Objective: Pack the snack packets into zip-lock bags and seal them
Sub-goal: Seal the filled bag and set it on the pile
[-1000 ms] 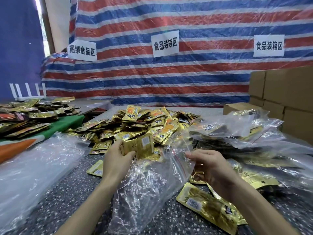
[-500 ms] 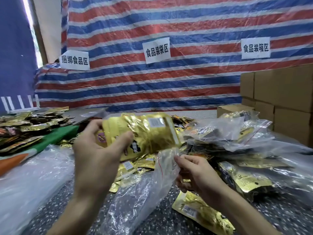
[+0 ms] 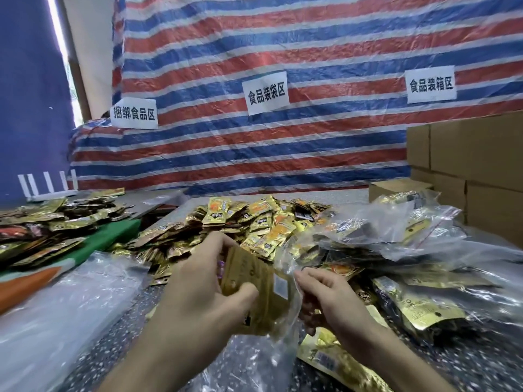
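Gold foil stack: several snack packets (image 3: 254,281) pressed flat together, shiny gold with a white barcode label on the near face, tilted at the mouth of a zip-lock bag (image 3: 263,360), low and centre in the view.
Left hand: the left hand (image 3: 198,281) grips the stack, thumb across the near face and fingers (image 3: 223,241) curled over its far edge.
Right hand: the right hand (image 3: 325,298) pinches the bag's rim, its fingers closed on thin plastic, touching the stack's right side.
Bag: clear, limp and crinkled, it hangs from that pinch to the speckled worktop (image 3: 113,349) between the 2 forearms. Its zip strip is open.
How far in: the stack's lower corner seems to sit behind plastic, but glare hides the depth.
Risk 1: only 1 side of the mouth is held, so the slack side could fold inward and the stack's corner could catch on it.
Risk 2: slick foil faces may slide apart if the left grip loosens, and packets could fan out and drop.
Risk 3: a packet edge left across the zip strip would probably stop a clean seal.
Nearby: a loose pile (image 3: 254,224) of gold packets lies just beyond the hands, and filled bags (image 3: 396,230) lie to the right.
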The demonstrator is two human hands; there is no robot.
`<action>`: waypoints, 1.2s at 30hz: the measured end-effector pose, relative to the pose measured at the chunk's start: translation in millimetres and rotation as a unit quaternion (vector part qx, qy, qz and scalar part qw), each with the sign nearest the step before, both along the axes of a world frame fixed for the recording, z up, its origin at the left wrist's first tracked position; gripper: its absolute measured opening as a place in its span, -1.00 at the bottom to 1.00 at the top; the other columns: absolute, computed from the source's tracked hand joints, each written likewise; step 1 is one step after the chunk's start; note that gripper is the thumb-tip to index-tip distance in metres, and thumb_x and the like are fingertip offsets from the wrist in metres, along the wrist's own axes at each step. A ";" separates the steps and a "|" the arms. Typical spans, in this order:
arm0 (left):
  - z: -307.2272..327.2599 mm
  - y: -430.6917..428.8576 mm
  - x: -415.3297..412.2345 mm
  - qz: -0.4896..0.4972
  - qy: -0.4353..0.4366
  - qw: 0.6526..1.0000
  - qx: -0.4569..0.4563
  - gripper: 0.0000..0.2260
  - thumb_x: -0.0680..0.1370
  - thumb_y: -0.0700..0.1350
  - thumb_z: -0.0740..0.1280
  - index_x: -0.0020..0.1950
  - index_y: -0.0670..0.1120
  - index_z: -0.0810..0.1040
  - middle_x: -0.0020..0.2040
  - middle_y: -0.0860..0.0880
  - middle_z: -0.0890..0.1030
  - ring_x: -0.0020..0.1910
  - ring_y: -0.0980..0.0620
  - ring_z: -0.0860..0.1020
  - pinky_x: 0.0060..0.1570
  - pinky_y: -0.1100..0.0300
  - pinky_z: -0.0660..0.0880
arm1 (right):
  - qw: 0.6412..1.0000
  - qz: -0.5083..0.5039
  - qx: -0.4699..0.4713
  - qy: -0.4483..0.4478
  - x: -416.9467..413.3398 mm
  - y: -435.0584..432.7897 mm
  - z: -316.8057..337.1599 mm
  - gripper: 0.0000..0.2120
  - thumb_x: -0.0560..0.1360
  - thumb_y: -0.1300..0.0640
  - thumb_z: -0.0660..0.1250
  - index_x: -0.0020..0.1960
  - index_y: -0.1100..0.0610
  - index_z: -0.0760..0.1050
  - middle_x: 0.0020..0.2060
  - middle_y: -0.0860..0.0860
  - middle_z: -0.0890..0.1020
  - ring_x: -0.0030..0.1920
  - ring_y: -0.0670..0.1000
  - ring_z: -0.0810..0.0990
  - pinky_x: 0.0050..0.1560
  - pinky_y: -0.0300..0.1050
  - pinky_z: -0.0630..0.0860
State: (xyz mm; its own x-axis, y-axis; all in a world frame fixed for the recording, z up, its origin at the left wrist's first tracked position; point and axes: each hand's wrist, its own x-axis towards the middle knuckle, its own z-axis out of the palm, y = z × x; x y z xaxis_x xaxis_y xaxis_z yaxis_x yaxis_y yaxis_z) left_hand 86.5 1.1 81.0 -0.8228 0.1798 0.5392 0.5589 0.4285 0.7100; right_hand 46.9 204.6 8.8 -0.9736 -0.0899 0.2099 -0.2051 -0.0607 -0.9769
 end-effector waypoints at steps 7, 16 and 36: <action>13.7 19.5 -12.0 0.033 -0.073 0.982 -0.171 -0.78 0.33 0.04 0.33 -0.08 0.07 0.39 -0.24 0.02 0.60 -0.27 -0.01 0.59 -0.25 -0.09 0.59 | 0.985 -0.018 0.048 0.163 7.5 -8.6 2.5 -0.64 0.61 -0.10 0.28 -0.27 0.08 0.51 -0.41 -0.05 0.44 -0.38 -0.06 0.39 -0.38 -0.15 0.33; -8.5 26.6 -36.0 -0.006 -0.037 0.991 -0.128 -0.82 0.53 0.05 0.41 0.08 0.14 0.47 -0.15 0.09 0.62 -0.20 0.14 0.60 -0.13 0.04 0.60 | 0.974 0.130 -0.141 0.119 15.0 -12.5 13.3 -0.75 0.54 -0.01 0.28 -0.16 0.06 0.67 -0.24 0.06 0.64 -0.21 -0.02 0.61 -0.15 -0.16 0.58; 0.9 22.1 -35.4 0.027 0.029 0.995 -0.091 -0.43 0.27 -0.17 0.65 0.13 0.06 0.43 -0.34 0.10 0.52 -0.31 0.43 0.53 -0.43 0.50 0.39 | 0.981 0.079 -0.161 0.073 13.2 -2.0 14.8 -0.49 0.48 -0.01 0.41 0.00 0.49 0.45 -0.11 0.37 0.52 -0.12 0.20 0.49 -0.14 0.01 0.54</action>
